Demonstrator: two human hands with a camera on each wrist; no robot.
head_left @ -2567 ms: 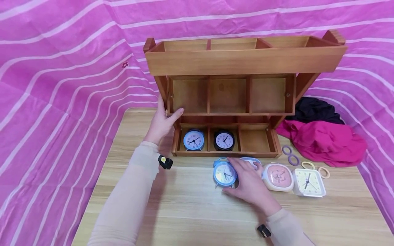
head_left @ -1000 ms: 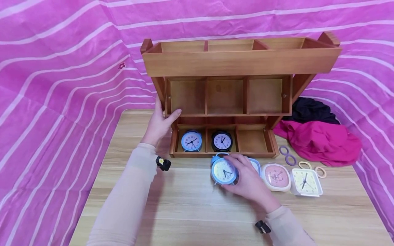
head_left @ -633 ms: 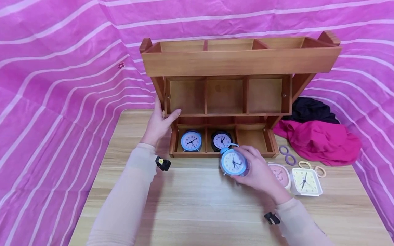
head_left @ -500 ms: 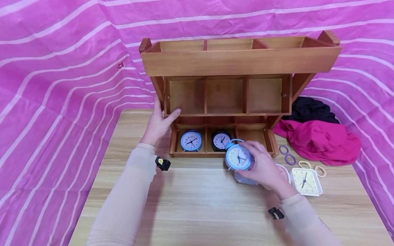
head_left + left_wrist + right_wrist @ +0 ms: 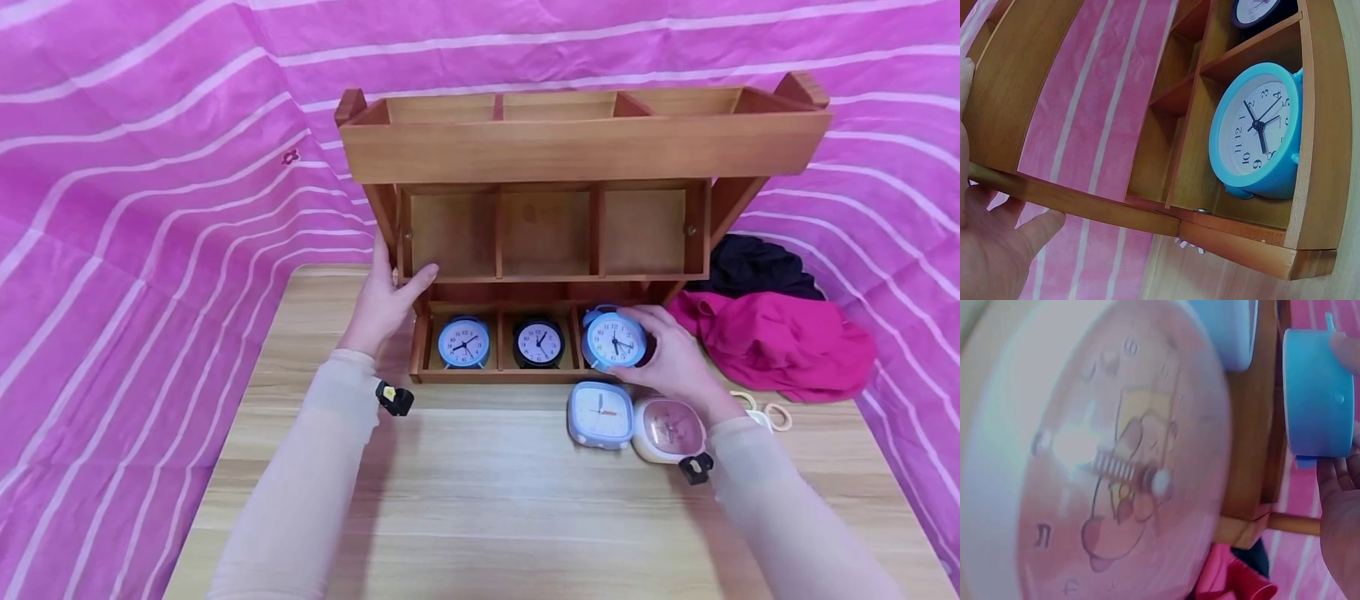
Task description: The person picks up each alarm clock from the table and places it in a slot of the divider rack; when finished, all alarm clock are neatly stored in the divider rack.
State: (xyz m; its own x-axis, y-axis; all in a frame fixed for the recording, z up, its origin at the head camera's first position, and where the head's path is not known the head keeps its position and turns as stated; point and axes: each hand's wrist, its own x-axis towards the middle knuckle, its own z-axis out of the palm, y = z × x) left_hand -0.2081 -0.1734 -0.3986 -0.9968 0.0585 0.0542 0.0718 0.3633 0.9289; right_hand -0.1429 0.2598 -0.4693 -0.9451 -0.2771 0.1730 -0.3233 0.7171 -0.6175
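My right hand (image 5: 672, 354) grips a light blue alarm clock (image 5: 613, 340) by its right side, in the right compartment of the bottom tier of a wooden three-tier shelf (image 5: 585, 150). In the right wrist view that clock (image 5: 1319, 394) sits between thumb and fingers. A similar blue alarm clock (image 5: 463, 342) stands in the left compartment and a black alarm clock (image 5: 538, 343) in the middle one. My left hand (image 5: 381, 302) holds the shelf's left side; in the left wrist view its thumb and fingers lie on either side of the wooden strut (image 5: 1085, 203).
In front of the shelf stand a pale blue square clock (image 5: 600, 414) and a pink-faced clock (image 5: 667, 429), partly under my right wrist. Pink cloth (image 5: 780, 346) and black cloth (image 5: 757, 267) lie to the right, with a beige ring (image 5: 778, 417) nearby. A striped pink curtain (image 5: 150, 167) surrounds the table.
My right hand has lifted the blue alarm clock from the table in front and carried it right and back into the right bottom compartment. The left hand stays in place.
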